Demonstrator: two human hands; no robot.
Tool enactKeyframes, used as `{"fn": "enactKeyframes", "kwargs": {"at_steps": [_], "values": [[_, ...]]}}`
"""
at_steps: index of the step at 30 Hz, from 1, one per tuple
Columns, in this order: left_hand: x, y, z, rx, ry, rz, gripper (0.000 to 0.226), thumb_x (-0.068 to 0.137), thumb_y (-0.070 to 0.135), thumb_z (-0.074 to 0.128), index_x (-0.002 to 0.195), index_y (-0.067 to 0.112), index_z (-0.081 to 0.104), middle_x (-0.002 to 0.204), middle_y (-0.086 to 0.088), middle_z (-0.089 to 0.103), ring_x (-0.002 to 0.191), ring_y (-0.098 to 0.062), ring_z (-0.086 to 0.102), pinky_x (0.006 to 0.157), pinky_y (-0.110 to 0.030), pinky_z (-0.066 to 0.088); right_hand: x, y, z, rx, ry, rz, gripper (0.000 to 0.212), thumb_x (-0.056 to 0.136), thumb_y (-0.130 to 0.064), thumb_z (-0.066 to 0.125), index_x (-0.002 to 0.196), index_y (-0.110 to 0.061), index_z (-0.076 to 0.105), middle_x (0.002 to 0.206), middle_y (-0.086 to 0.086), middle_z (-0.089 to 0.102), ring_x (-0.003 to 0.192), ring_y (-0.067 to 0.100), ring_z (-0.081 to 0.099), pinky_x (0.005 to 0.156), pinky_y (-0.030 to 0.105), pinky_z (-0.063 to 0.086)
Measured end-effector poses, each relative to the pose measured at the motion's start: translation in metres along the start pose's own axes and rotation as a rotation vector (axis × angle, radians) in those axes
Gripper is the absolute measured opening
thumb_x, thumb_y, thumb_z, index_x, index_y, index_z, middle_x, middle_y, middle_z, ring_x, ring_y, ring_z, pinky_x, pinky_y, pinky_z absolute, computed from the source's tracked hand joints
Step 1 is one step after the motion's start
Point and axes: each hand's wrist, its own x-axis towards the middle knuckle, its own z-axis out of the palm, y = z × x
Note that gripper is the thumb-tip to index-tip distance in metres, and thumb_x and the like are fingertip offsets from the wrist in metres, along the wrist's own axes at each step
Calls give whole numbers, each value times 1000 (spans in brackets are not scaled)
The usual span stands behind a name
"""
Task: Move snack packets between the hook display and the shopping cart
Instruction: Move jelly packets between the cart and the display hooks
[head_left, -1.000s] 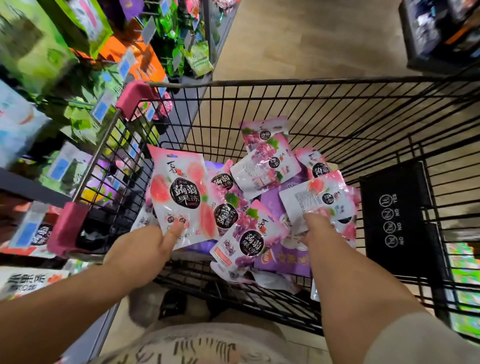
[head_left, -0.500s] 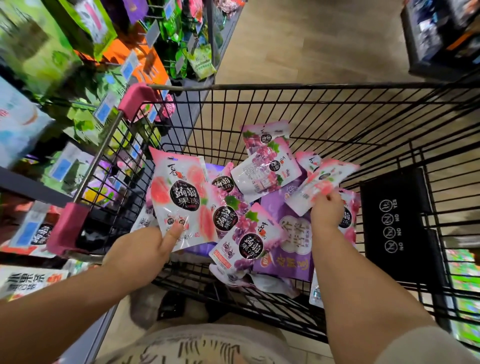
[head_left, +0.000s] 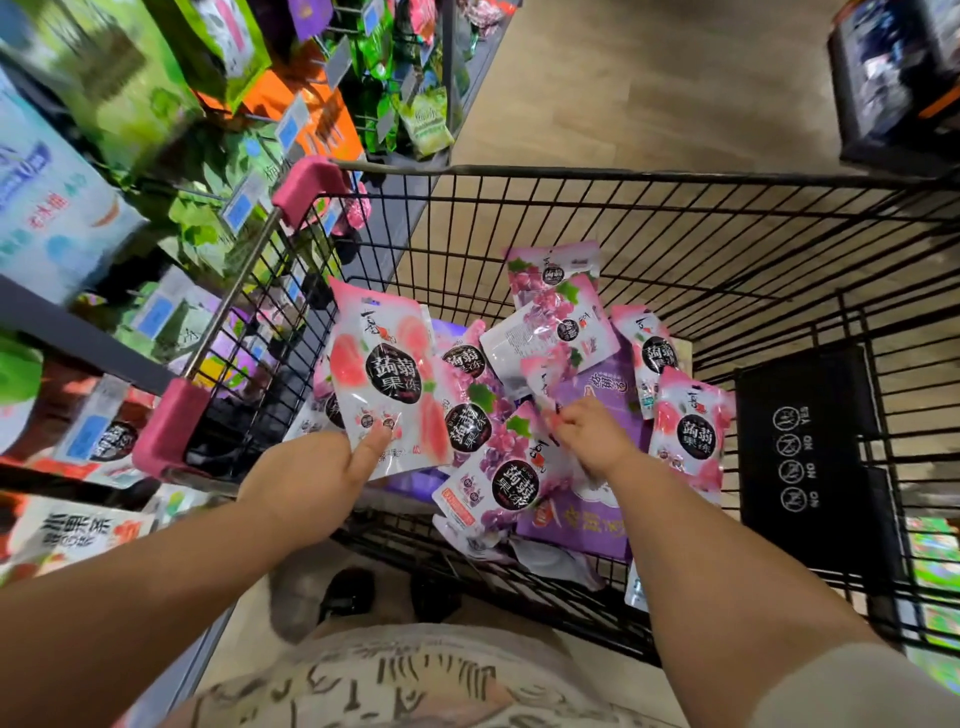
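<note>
Over the cart (head_left: 623, 174), left grip (head_left: 306, 483) pinches pink packet (head_left: 384, 364) from below.

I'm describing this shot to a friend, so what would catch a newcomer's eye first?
A heap of pink and purple snack packets lies in the black wire shopping cart at centre. The left hand holds a pink packet upright at the cart's left wall, and the right hand is down in the heap.

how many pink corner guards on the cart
2: far pink guard and near pink guard, both on the cart's left rim. Its right corners are unseen, so maybe more.
</note>
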Motion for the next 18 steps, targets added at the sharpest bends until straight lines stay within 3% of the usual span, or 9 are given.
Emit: {"fn": "enactKeyframes", "kwargs": {"at_steps": [3, 6, 8, 10, 13, 18], "values": [[0, -1, 1, 3, 8, -4, 57, 97, 55, 17, 65, 14, 40, 65, -3, 43, 70, -26, 45, 67, -33, 34, -2, -7, 9, 196, -128, 66, 23, 95, -17, 54, 77, -5, 61, 90, 10, 54, 92, 25, 53, 83, 38, 46], [0, -3, 2, 2, 19, -12, 60, 95, 58, 18, 65, 12, 43, 64, -3, 45, 67, -25, 45, 66, -32, 32, -1, 0, 15, 139, -107, 137, 26, 96, -25, 56, 116, -8, 60, 112, 10, 61, 96, 24, 56, 79, 30, 44], [0, -4, 4, 1, 20, -11, 61, 94, 59, 17, 65, 13, 43, 64, -3, 47, 66, -24, 46, 65, -32, 32, 1, 11, 20, 80, -22, 212, 45, 85, -20, 68, 128, -14, 53, 121, 10, 61, 102, 26, 59, 86, 33, 49], [1, -5, 5, 0, 15, -10, 61, 93, 59, 16, 65, 13, 43, 64, -4, 48, 66, -24, 47, 65, -32, 34, 0, 20, 23, 48, 3, 300, 61, 77, -26, 77, 130, -14, 49, 125, 13, 57, 109, 29, 58, 90, 34, 48], [1, -6, 5, -1, 8, -14, 61, 93, 60, 16, 66, 13, 44, 65, -5, 49, 65, -24, 48, 64, -33, 35, -3, 28, 28, 9, -47, 371, 68, 76, -39, 80, 129, -12, 49, 125, 12, 57, 114, 30, 57, 94, 35, 48], [1, -4, 3, 9, -4, -22, 59, 94, 58, 17, 64, 13, 41, 64, -4, 46, 59, -20, 43, 63, -32, 33, -1, 29, 29, 108, -35, 427, 83, 72, -39, 84, 135, -14, 38, 129, 13, 53, 114, 31, 57, 95, 38, 50]]}}
